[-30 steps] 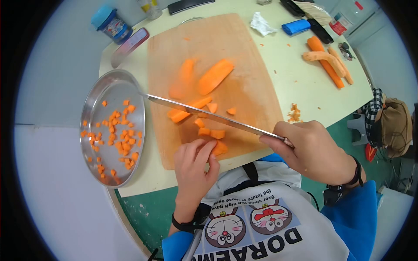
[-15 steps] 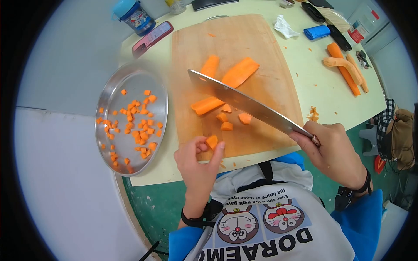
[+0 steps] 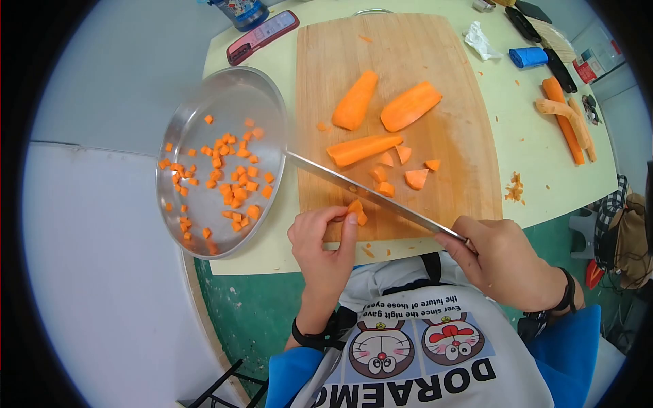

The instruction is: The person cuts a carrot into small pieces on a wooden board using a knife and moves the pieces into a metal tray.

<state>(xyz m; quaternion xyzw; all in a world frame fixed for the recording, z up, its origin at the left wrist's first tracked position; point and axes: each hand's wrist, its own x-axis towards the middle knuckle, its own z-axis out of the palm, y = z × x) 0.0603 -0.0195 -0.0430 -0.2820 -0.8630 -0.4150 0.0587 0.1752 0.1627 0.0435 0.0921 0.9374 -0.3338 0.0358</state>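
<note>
Metal tray [image 3: 224, 92]: far left, at 10 o'clock from the left hand [image 3: 323, 241] (12 meaning the top of the view); diced carrot [image 3: 239, 194] lies scattered inside it.
Phone [image 3: 265, 35]: just past the tray's rim, at 1 o'clock from it.
Left-hand grip: narrow, thumb and index tips close together on a carrot piece [image 3: 361, 218].
Carrot piece: right at those fingertips, on their 2 o'clock side, near the close edge of the cutting board [image 3: 401, 47].
Knife [image 3: 408, 213]: crosses on a slant, tip toward 10 o'clock, handle toward 4; its blade passes just beyond the held piece, and whether they touch I cannot tell.
Long carrot lengths [image 3: 411, 107]: three on the board, two around 12 o'clock from the left fingertips and one at 1.
Small chunks [image 3: 416, 179]: loose across the blade from the held piece, between 1 and 2 o'clock.
Right-hand grip: the right hand [image 3: 500, 258] is closed around the knife's handle, at 4 o'clock from the piece.
Orange scraps [image 3: 515, 188]: beside the board, at 12 o'clock from the right hand.
Whole carrots [image 3: 564, 128]: piled far right, at 1 o'clock from that hand.
</note>
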